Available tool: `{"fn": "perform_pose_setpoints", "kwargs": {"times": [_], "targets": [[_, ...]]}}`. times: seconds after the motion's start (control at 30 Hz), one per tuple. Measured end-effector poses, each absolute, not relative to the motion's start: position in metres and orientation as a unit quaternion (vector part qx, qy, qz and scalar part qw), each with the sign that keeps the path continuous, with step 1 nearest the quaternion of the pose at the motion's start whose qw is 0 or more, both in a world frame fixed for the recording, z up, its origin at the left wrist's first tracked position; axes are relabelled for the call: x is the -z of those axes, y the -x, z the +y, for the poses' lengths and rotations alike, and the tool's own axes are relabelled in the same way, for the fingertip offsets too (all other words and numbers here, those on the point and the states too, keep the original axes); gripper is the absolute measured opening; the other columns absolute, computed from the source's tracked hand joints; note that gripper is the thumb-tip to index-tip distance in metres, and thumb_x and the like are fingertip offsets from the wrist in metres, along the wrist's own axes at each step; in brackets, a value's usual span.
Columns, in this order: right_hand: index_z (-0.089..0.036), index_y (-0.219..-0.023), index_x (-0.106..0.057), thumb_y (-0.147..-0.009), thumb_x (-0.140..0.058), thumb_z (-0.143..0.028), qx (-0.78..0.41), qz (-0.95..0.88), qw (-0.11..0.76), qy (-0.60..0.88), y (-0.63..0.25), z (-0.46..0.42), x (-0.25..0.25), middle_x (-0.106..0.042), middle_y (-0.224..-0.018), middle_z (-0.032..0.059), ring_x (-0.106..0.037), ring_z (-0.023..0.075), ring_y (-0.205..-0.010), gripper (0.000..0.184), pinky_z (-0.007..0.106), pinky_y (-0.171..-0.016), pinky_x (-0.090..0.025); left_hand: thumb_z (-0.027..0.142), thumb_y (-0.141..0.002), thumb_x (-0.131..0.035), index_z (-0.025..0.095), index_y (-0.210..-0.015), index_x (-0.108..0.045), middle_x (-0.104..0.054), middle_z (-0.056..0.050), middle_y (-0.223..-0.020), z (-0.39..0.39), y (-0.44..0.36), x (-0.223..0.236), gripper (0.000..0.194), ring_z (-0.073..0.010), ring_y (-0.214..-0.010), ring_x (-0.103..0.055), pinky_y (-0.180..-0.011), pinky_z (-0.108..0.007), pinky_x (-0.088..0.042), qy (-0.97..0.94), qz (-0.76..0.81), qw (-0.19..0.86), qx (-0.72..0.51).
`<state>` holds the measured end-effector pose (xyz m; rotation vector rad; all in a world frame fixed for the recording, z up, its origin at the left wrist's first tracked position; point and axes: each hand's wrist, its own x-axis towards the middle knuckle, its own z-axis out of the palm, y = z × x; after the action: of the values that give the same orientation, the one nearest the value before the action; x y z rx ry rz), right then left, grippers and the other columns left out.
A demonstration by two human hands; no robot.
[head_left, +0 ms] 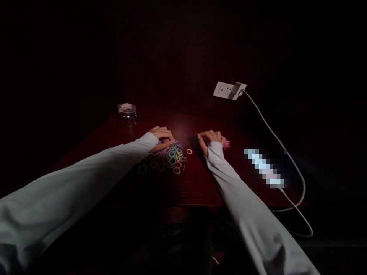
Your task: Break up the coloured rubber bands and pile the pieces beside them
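Note:
My left hand [162, 137] is at the far edge of a pile of small coloured hair ties [172, 156], its fingers curled and the thumb pressed towards the index finger. What lies between them, if anything, is hidden. To the right, my right hand [211, 138] is low over the table, thumb and index fingertips pinched. A tiny thin bit may stick out from that pinch, too small to name. Beyond the right hand's outer side shows a pink tangled bunch [226, 143], partly covered by the fingers. One pink hair tie [189, 151] lies alone between both hands.
A round clear container [127, 110] with pinkish decoration on top stands at the table's far left. At the back right, a white charger [237, 90] sits in a socket plate [223, 91]. Its cable [275, 133] loops to a blurred-out bright device [265, 168]. Surroundings are dark.

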<state>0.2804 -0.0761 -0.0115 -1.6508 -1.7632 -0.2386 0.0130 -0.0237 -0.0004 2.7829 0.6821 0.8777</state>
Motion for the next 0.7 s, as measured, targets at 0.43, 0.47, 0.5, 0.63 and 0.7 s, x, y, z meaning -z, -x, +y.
{"fn": "perform_pose_setpoints", "kwargs": {"times": [0.43, 0.47, 0.5, 0.63, 0.7], "targets": [[-0.022, -0.097, -0.073, -0.097, -0.049, -0.042, 0.203, -0.579, 0.167, 0.771, -0.39, -0.083, 0.016, -0.069, -0.1, 0.0095, -0.052, 0.032, -0.109, 0.032, 0.048, -0.092, -0.031, 0.036, -0.101, -0.047, 0.019, -0.084, -0.067, -0.065, 0.0, -0.078, -0.023, -0.011, 0.002, 0.032, -0.0165, -0.082, -0.056, -0.082, -0.031, -0.034, -0.93, 0.218, 0.072, -0.286], [-0.021, -0.096, -0.073, -0.096, -0.05, -0.042, 0.198, -0.573, 0.162, 0.779, -0.388, -0.082, 0.015, -0.069, -0.1, 0.0099, -0.053, 0.0325, -0.109, 0.031, 0.049, -0.092, -0.031, 0.036, -0.101, -0.047, 0.02, -0.084, -0.067, -0.066, 0.0, -0.078, -0.024, -0.011, 0.001, 0.031, -0.0166, -0.083, -0.056, -0.082, -0.031, -0.034, -0.93, 0.22, 0.073, -0.285], [-0.021, -0.095, -0.073, -0.095, -0.051, -0.04, 0.19, -0.566, 0.158, 0.786, -0.385, -0.082, 0.014, -0.069, -0.101, 0.0104, -0.052, 0.033, -0.11, 0.03, 0.05, -0.093, -0.032, 0.036, -0.101, -0.047, 0.02, -0.084, -0.067, -0.066, 0.0, -0.079, -0.024, -0.011, 0.001, 0.031, -0.0167, -0.083, -0.056, -0.083, -0.031, -0.034, -0.93, 0.222, 0.074, -0.284], [-0.019, -0.085, -0.071, -0.092, -0.051, -0.035, 0.162, -0.513, 0.163, 0.827, -0.376, -0.082, 0.007, -0.068, -0.101, 0.0128, -0.052, 0.0342, -0.11, 0.027, 0.052, -0.093, -0.032, 0.036, -0.1, -0.048, 0.019, -0.083, -0.067, -0.067, 0.0, -0.078, -0.024, -0.011, 0.003, 0.031, -0.0167, -0.082, -0.056, -0.083, -0.032, -0.034, -0.93, 0.215, 0.079, -0.288], [-0.018, -0.081, -0.068, -0.093, -0.05, -0.036, 0.161, -0.496, 0.175, 0.835, -0.373, -0.082, 0.005, -0.067, -0.099, 0.0131, -0.051, 0.0335, -0.108, 0.029, 0.051, -0.092, -0.032, 0.036, -0.1, -0.048, 0.019, -0.084, -0.067, -0.067, 0.0, -0.078, -0.023, -0.012, 0.003, 0.03, -0.0168, -0.082, -0.056, -0.082, -0.032, -0.034, -0.93, 0.21, 0.079, -0.291]]}}
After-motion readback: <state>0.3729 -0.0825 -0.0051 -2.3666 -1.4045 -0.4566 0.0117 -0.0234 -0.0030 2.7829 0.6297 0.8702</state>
